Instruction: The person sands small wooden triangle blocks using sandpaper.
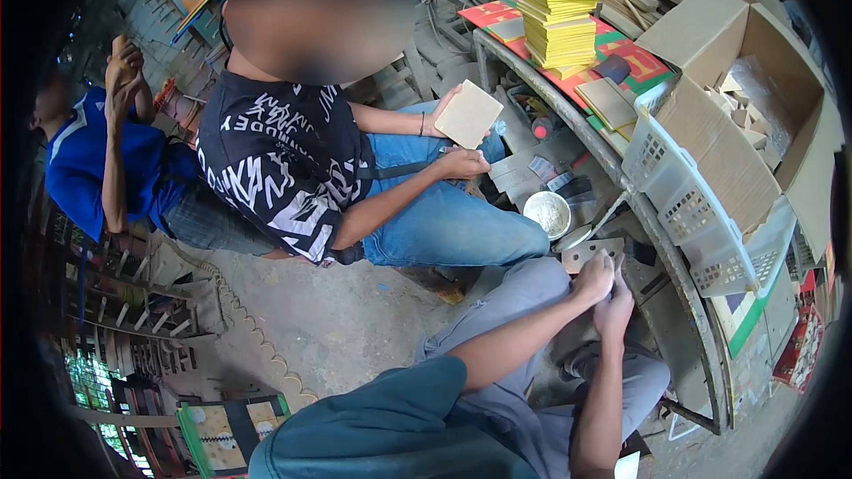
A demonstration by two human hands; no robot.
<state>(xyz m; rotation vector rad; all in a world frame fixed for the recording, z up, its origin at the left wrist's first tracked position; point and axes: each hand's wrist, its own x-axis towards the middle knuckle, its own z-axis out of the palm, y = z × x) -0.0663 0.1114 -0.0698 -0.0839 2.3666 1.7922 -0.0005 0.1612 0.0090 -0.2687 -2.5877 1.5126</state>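
Observation:
My left hand (593, 280) and my right hand (614, 309) meet above my lap, fingers bent and pressed together. Whatever they pinch, if anything, is too small or hidden to make out. Just beyond them is a flat light-brown piece with dark holes (586, 255), partly covered by my left hand. A white bowl (547, 215) of whitish material stands a little farther off, with a pale curved handle-like piece (605, 215) near it.
Beside me a seated person (275, 160) holds a square wooden board (469, 115). On the table to the right are yellow stacked squares (561, 22), a white plastic basket (688, 200) and a cardboard box (719, 160). Another person in blue (115, 160) is at far left.

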